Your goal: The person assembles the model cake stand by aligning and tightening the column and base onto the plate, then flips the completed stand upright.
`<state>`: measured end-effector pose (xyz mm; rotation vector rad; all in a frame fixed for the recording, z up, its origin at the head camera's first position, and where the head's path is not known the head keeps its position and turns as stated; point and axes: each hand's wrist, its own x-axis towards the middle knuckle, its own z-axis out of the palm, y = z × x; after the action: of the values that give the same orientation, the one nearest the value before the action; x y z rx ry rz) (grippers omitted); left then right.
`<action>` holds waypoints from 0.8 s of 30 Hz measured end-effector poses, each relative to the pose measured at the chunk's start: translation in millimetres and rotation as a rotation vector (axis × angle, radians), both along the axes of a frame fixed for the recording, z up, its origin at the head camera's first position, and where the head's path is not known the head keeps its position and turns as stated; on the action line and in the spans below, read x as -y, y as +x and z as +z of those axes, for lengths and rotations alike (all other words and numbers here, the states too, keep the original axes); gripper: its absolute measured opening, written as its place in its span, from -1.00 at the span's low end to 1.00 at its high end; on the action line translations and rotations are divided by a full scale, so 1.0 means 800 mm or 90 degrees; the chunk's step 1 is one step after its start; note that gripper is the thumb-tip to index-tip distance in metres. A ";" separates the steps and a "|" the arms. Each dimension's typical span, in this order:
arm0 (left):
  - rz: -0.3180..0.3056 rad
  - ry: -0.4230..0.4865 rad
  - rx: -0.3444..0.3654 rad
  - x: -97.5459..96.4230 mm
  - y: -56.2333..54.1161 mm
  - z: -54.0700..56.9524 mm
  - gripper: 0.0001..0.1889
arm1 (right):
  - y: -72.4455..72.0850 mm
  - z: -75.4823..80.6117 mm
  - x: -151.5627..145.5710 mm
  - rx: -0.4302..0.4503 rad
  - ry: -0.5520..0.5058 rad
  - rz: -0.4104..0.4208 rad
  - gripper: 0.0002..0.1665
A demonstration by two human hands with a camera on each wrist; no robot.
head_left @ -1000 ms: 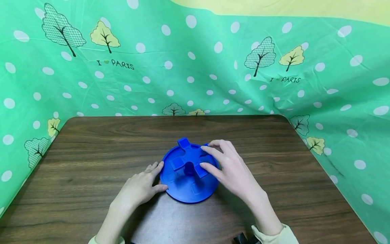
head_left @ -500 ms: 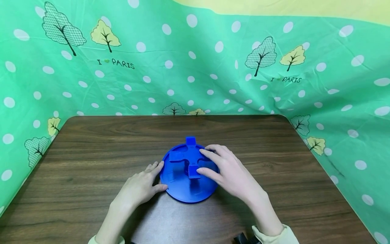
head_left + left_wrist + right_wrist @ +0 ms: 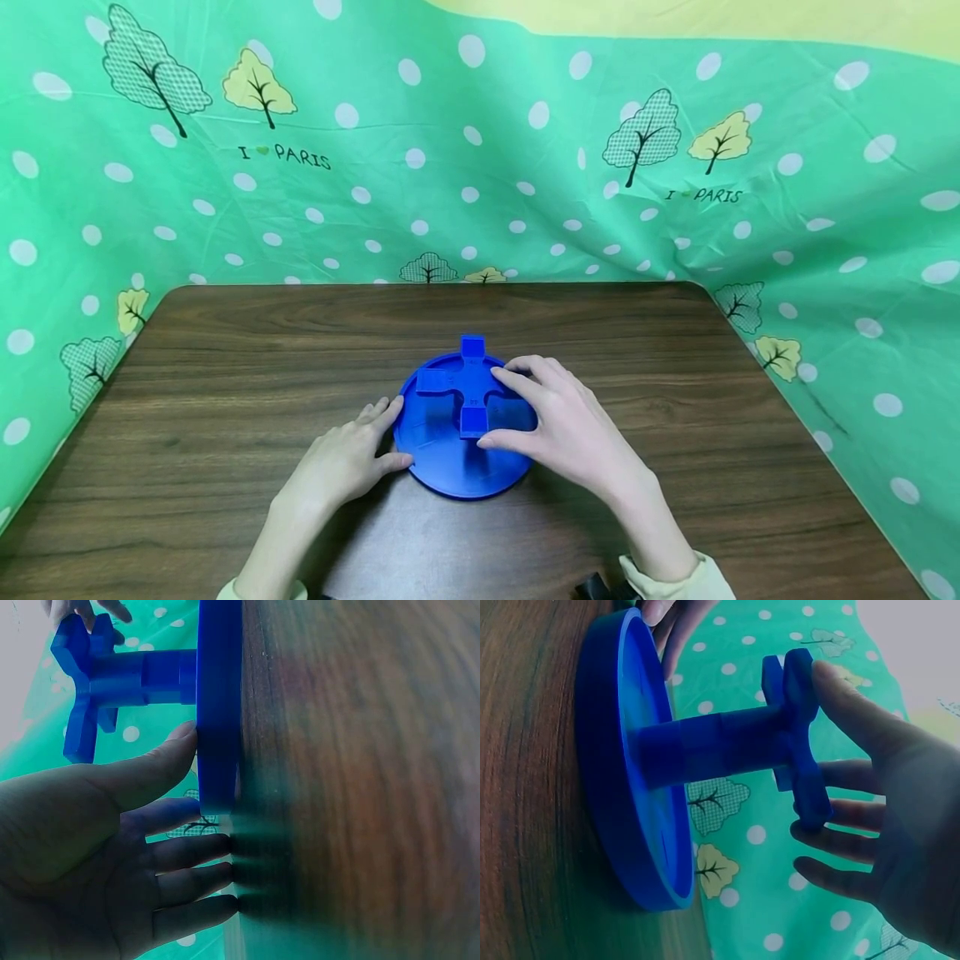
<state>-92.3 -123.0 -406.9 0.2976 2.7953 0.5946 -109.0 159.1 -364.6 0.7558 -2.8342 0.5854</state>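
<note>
A blue round base [image 3: 450, 479] with a raised rim lies on the table in the head view. From its middle rises a blue column [image 3: 712, 742], topped by a blue four-armed cross piece [image 3: 473, 385]. My left hand [image 3: 341, 458] rests against the base's left side, fingers straight, thumb [image 3: 180, 742] pressing the rim. My right hand [image 3: 573, 429] reaches around the cross piece's right side. In the right wrist view its thumb touches one arm's end, while the fingers [image 3: 840, 840] lie behind another arm. The right arm of the cross is partly hidden under this hand in the head view.
The wooden table [image 3: 225, 375] has a green polka-dot cloth [image 3: 420, 192] hanging behind it and at both sides. A small black object [image 3: 600, 586] sits at the front edge, beside the right sleeve [image 3: 686, 579].
The cross piece has turned clockwise, its front arm swinging left and its far arm right. My right thumb has slid left and toward the front. My left hand has stayed put.
</note>
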 end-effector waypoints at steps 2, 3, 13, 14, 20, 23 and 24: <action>0.000 0.000 0.001 0.000 0.000 0.000 -0.18 | 0.000 -0.001 0.001 -0.007 -0.003 -0.005 0.01; 0.000 -0.001 0.002 -0.001 0.000 0.001 -0.18 | 0.000 0.000 0.001 -0.013 -0.005 -0.008 0.01; -0.003 -0.001 0.003 -0.001 0.000 0.000 -0.18 | 0.004 0.001 0.005 -0.037 -0.002 -0.041 -0.02; -0.003 -0.001 0.003 -0.001 0.001 0.000 -0.18 | 0.004 0.001 0.005 -0.037 -0.002 -0.040 -0.02; -0.003 0.001 -0.001 -0.001 0.001 0.001 -0.18 | 0.002 0.000 0.003 -0.006 -0.007 -0.021 0.00; -0.004 0.000 -0.004 -0.001 0.001 0.001 -0.18 | 0.000 -0.001 0.000 0.035 -0.018 -0.017 0.00; -0.005 0.000 -0.005 -0.001 0.000 0.000 -0.18 | -0.001 -0.001 -0.002 0.049 -0.027 -0.018 -0.01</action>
<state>-92.1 -122.3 -406.5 0.3112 2.7997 0.5938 -109.5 160.5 -365.6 0.6994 -2.8862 0.6829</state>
